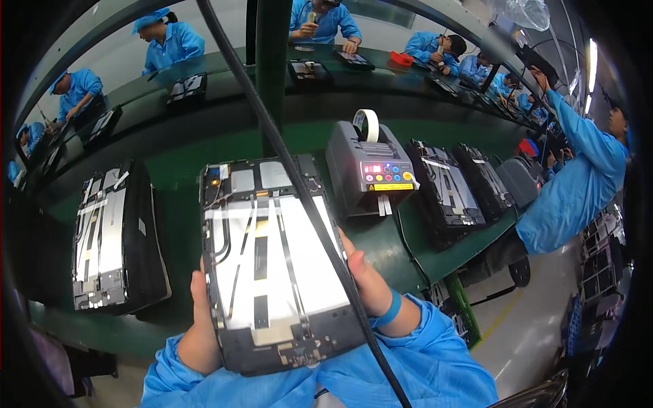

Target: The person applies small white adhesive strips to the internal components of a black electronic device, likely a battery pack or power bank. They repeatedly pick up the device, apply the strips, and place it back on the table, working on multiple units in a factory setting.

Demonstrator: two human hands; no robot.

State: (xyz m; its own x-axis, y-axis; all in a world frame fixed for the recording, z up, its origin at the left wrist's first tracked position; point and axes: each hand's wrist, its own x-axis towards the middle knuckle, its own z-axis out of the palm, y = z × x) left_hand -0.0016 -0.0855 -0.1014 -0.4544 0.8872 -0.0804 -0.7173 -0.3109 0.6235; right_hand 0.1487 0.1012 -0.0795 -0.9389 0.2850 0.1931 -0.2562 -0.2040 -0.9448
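Observation:
Between my two hands is an opened tablet (235, 272), its white battery pack, dark flex strips and circuit boards facing up. My left hand (200, 319) grips its left edge, the thumb along the side and the other fingers hidden beneath. On the opposite edge my right hand (367, 279) is closed round it, a blue band at the wrist. The tablet is tilted in front of my chest, over the near edge of the green bench. A black cable (289, 166) crosses the view in front of it. Whether one unit or a stack is held, I cannot tell.
A stack of opened tablets (102, 234) stands at left. Behind the held one sits a grey tape dispenser (371, 170) with a tape roll; more opened tablets (445, 187) lie right of it. A co-worker in blue (578, 170) reaches up at right; others work across the bench.

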